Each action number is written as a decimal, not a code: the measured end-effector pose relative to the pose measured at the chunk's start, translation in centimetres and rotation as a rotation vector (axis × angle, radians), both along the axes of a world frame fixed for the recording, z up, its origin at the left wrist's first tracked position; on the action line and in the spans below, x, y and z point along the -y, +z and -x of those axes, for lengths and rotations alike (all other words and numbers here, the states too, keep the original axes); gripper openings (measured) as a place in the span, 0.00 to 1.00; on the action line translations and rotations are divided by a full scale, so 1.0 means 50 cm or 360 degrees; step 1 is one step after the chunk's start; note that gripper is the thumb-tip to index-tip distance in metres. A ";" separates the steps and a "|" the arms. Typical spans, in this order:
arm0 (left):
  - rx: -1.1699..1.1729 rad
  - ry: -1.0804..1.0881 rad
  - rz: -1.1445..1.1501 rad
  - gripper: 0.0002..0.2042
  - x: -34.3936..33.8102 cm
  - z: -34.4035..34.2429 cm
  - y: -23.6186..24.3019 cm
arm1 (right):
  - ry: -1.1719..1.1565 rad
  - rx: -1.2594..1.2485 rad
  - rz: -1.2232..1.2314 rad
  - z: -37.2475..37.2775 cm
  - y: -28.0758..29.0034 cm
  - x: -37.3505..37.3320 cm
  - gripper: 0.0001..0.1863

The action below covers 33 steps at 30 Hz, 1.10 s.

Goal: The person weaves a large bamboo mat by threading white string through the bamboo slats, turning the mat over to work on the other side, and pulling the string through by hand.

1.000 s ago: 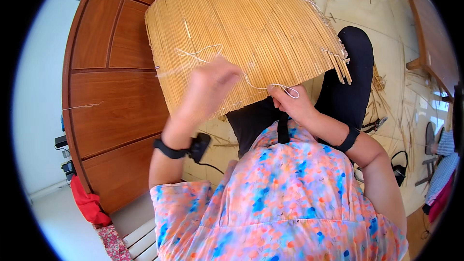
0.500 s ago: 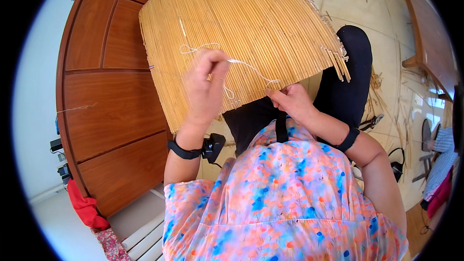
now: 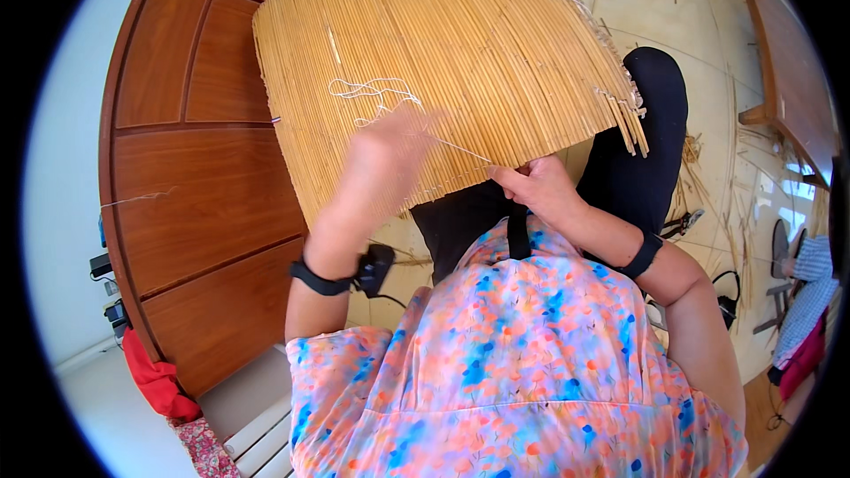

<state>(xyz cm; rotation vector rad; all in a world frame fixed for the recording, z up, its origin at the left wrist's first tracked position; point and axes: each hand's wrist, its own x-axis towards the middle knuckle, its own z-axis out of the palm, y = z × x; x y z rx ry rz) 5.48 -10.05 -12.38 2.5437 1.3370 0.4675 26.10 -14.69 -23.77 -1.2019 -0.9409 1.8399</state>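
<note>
White thread [image 3: 462, 150] is stretched from the left hand [image 3: 386, 155] toward the right hand [image 3: 540, 187], at the near edge of a stick mat [image 3: 452, 44].
The mat's edge is pinched between the right thumb and fingers; the left fingers are blurred, so whether the thread is gripped by them cannot be told. From mid-view, the mat is spread toward twelve o'clock, loose thread loops [image 3: 376, 81] are laid on it at eleven, a black-clad knee [image 3: 657, 88] is seen at two.

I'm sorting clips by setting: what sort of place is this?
Probably a room in a home: panelled brown woodwork, a wooden table or bench, and tiled floor strewn with loose stalks.
</note>
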 end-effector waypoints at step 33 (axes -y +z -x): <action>0.0778 0.0121 0.1874 0.05 -0.007 -0.027 -0.031 | -0.0165 -0.0158 -0.0240 0.006 -0.002 0.005 0.12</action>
